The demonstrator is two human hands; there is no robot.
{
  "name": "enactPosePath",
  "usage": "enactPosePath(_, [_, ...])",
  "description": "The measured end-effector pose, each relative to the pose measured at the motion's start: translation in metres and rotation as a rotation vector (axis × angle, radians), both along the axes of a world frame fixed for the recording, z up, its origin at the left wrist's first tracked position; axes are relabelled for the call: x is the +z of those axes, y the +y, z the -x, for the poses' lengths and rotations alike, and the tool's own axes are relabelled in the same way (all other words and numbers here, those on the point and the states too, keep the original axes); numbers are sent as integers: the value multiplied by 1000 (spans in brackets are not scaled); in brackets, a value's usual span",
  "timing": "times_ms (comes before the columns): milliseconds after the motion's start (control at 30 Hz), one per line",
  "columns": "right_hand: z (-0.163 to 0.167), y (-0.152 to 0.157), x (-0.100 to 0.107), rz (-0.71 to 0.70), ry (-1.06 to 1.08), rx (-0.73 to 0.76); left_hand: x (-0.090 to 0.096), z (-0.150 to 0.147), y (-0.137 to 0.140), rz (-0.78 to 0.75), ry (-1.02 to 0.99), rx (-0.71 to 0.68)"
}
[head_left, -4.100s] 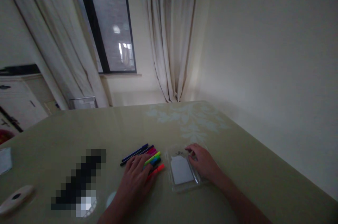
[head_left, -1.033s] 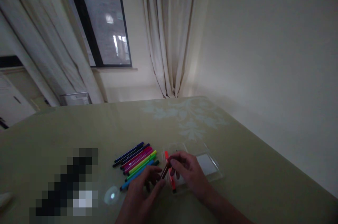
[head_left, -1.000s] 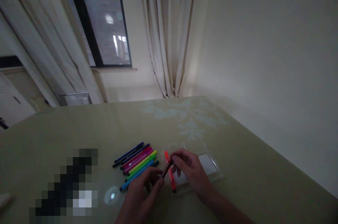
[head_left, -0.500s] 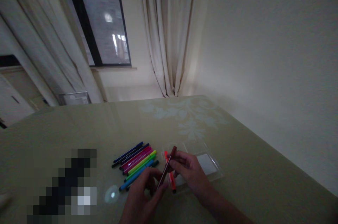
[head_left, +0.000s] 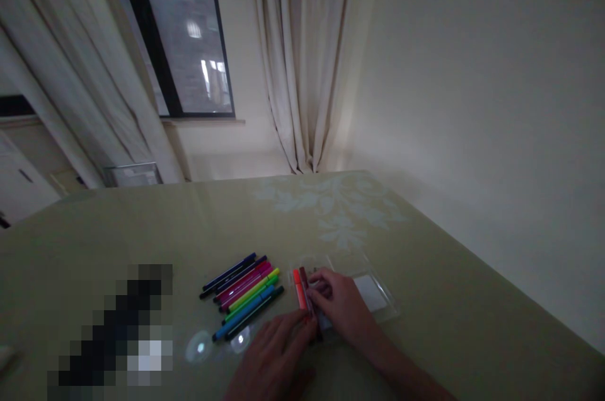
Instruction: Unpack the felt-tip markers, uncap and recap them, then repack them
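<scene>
A dark brown felt-tip pen lies in a clear plastic case, right beside an orange felt-tip pen. My left hand has its fingertips closed at the near end of the brown pen, partly covering both pens. Along the upper part of the same pen, my right hand is closed with bent fingers, its fingertips against the pen's right side. The far rim and left part of the case are hard to make out.
Left of the case lies a row of several felt-tip pens, among them a blue pen, a yellow pen and a pink pen. A pixelated dark patch covers the table's left. A wall borders the table's right edge.
The brown pen has come down from between my hands into the case, alongside the orange pen. My left hand has shifted right and flattened over the pens' near ends.
</scene>
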State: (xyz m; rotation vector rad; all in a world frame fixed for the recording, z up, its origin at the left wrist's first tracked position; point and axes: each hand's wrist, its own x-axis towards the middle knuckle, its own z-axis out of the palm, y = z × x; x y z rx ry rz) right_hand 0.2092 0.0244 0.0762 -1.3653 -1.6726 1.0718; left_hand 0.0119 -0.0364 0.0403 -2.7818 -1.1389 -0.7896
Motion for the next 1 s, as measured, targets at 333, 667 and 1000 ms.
enactPosePath(333, [-1, 1, 0, -106, -255, 27, 4, 4, 2, 2, -26, 35])
enactPosePath(667, [1, -5, 2, -168, -168, 6, 19, 32, 12, 326, -6, 508])
enactPosePath(1000, [11, -19, 9, 24, 154, 158, 24, 11, 4, 478, -617, 376])
